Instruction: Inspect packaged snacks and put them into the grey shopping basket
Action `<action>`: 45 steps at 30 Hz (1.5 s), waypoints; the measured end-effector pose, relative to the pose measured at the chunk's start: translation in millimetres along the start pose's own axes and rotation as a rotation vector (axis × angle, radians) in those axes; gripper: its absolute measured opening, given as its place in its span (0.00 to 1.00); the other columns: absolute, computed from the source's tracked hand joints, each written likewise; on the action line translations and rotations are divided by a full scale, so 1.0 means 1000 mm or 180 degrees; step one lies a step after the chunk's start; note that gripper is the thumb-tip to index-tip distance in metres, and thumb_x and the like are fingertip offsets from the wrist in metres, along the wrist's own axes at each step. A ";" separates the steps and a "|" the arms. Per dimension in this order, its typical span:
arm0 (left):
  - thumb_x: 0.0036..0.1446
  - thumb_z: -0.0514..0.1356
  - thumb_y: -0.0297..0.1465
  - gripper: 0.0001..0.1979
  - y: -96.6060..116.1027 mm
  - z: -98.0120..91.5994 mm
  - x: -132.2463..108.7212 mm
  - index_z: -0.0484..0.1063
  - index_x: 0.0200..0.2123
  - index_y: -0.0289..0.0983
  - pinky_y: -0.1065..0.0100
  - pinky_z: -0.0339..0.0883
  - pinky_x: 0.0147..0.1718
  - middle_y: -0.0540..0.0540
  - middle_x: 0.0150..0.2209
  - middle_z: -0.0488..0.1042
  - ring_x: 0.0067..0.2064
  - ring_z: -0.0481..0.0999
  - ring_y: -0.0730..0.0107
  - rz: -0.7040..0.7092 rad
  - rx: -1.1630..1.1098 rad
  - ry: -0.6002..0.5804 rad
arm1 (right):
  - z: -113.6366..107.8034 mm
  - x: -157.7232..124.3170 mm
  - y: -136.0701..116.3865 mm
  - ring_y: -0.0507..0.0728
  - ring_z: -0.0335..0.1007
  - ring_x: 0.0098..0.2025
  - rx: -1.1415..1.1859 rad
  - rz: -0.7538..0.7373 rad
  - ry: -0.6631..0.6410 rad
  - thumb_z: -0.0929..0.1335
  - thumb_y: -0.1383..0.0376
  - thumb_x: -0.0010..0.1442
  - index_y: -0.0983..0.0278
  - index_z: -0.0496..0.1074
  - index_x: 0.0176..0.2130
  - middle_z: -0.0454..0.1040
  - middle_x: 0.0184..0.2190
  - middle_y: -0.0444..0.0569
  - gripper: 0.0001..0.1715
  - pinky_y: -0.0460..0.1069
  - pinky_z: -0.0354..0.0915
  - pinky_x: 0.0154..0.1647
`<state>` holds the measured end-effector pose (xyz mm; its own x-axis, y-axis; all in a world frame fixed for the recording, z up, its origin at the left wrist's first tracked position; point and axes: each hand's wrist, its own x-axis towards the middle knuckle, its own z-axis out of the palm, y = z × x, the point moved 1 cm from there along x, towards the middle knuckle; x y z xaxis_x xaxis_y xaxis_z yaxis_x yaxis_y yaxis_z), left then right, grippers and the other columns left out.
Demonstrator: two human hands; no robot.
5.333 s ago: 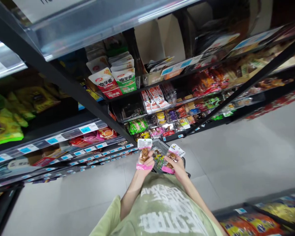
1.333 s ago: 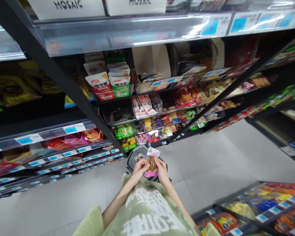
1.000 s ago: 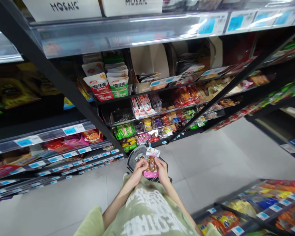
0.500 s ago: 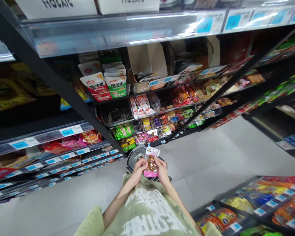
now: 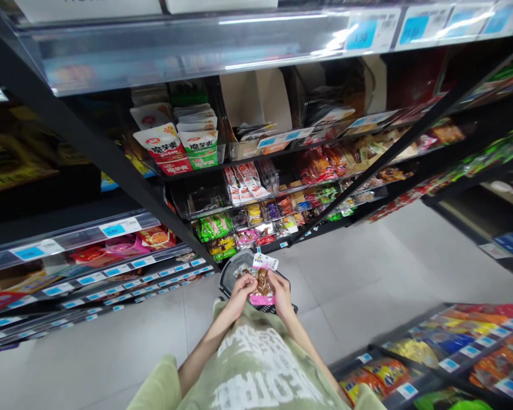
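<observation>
I am looking down at my two hands in front of my pale green shirt (image 5: pixel 259 364), which has large white lettering. Between them is a clear snack packet (image 5: pixel 263 283) with brown, glossy food inside, a white top and a pink lower band. My left hand (image 5: pixel 241 289) has its fingertips pinched together at the packet's left edge; my right hand (image 5: pixel 281 288) grips the right edge, thumb laid toward the front. The packet's white top tilts away from me. Behind and below it, partly hidden by my hands, is a dark grey basket (image 5: pixel 229 272) with more packaged things in it, too small to make out. Beyond the basket stands a black rack of snacks: red-and-white pouches (image 5: pixel 162 142) beside green-and-white pouches (image 5: pixel 199 145), with bright green packets (image 5: pixel 215 226) lower down. Grey tiled floor (image 5: pixel 350 267) stretches to the right.
</observation>
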<state>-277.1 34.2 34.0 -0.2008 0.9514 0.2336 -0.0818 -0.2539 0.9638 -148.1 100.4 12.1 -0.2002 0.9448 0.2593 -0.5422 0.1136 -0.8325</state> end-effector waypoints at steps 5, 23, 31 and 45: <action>0.52 0.69 0.42 0.17 0.002 0.003 0.000 0.70 0.31 0.36 0.72 0.58 0.33 0.50 0.31 0.70 0.33 0.67 0.72 -0.0078 0.0015 0.0021 | -0.001 0.001 -0.001 0.59 0.71 0.33 -0.0032 -0.0003 0.0074 0.75 0.49 0.53 0.66 0.82 0.35 0.81 0.32 0.50 0.23 0.50 0.65 0.37; 0.52 0.69 0.43 0.18 0.003 0.002 0.003 0.70 0.30 0.35 0.71 0.60 0.36 0.48 0.32 0.71 0.35 0.69 0.70 0.0005 0.0237 0.0003 | -0.005 0.006 0.009 0.59 0.72 0.33 0.0103 0.0100 0.0067 0.74 0.48 0.52 0.65 0.82 0.34 0.81 0.32 0.50 0.23 0.51 0.65 0.39; 0.51 0.69 0.44 0.18 0.004 0.003 0.002 0.71 0.30 0.35 0.71 0.59 0.35 0.48 0.31 0.71 0.34 0.68 0.70 -0.0037 0.0222 0.0070 | -0.005 0.007 0.009 0.60 0.74 0.34 0.0151 0.0143 0.0089 0.76 0.48 0.50 0.65 0.83 0.35 0.82 0.32 0.49 0.23 0.52 0.66 0.41; 0.50 0.70 0.44 0.19 0.000 0.002 0.003 0.71 0.30 0.35 0.70 0.60 0.34 0.48 0.31 0.72 0.34 0.69 0.70 -0.0052 0.0188 0.0097 | -0.002 0.004 0.006 0.61 0.75 0.38 0.0156 0.0230 0.0160 0.76 0.48 0.49 0.65 0.83 0.36 0.82 0.35 0.51 0.24 0.52 0.67 0.42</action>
<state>-275.8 37.2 34.9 -0.2296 0.9494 0.2145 -0.0279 -0.2267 0.9736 -150.4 105.9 7.2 -0.1997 0.9644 0.1735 -0.5673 0.0306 -0.8229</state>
